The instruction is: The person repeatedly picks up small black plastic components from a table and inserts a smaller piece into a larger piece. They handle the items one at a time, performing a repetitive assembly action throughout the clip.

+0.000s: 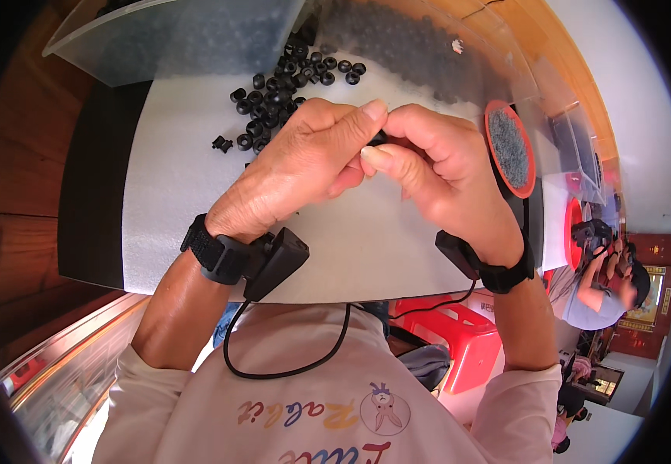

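Above the white work surface point(335, 255), my left hand point(297, 162) and my right hand point(451, 170) meet with their fingers closed in a pinch. Between the fingertips a sliver of a small black part point(378, 139) shows; the fingers cover most of it, so its exact shape is hidden. Just beyond my left hand lies a loose heap of small black ring-like parts point(273, 98) with holes through them. One spool-shaped black piece point(221, 144) rests apart at the heap's left side. To the right of my right hand, an orange bowl point(531, 174) holds many small grey pieces point(509, 147).
A translucent bin point(173, 42) stands at the back left, and a clear container point(420, 54) full of dark parts at the back. Black devices with cables point(277, 263) are strapped to both wrists. A red stool point(459, 332) stands below the table edge. People point(594, 298) sit at far right.
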### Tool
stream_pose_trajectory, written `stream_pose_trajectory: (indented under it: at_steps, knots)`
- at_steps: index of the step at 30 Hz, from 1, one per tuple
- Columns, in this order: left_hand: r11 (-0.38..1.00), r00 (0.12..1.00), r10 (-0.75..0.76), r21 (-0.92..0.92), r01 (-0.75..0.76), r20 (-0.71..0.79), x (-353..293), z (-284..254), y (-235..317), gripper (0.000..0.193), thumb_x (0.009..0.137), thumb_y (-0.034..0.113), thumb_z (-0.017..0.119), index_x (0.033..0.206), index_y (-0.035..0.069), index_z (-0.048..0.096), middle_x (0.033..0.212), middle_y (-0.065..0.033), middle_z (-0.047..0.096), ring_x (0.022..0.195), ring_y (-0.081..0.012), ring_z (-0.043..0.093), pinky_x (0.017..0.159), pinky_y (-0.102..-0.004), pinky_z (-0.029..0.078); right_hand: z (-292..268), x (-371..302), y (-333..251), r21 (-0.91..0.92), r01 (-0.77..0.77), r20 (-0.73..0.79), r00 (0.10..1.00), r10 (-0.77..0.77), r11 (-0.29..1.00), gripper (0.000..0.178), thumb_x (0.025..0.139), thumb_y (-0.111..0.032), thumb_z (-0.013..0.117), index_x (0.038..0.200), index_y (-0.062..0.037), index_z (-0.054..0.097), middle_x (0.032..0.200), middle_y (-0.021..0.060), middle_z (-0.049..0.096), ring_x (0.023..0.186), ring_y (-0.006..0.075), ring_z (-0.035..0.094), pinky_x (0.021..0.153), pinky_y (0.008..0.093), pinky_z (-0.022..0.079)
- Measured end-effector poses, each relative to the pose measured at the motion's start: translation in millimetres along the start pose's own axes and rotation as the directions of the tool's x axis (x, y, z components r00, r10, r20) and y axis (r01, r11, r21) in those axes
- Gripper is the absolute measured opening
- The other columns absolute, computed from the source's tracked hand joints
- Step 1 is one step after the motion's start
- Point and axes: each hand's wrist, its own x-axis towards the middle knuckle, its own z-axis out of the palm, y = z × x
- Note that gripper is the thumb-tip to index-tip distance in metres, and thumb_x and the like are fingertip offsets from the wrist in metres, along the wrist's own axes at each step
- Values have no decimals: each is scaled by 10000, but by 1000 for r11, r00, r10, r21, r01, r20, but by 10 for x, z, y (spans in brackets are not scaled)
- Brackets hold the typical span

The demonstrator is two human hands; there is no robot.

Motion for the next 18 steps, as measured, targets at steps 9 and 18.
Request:
stream_pose_trajectory:
  at_steps: [9,18]
  knots:
    - [993,999,5,-119,-1,34,-3,-21,-21,541,1082,511,490,728,106,553,555,33,429,460,-50,332,423,-242,229,-55,-13,45,-129,96,31,995,-93,987,190,968,-133,725,1061,25,678,850,54,683,662,98,584,608,250,470]
    - [959,994,92,-274,-71,65,45,-69,-84,517,1086,496,491,788,84,585,630,-2,544,544,-75,469,520,-231,359,-45,-37,-75,-313,61,-137,985,-108,948,184,891,-72,795,1009,-9,668,781,62,645,632,144,604,564,272,463]
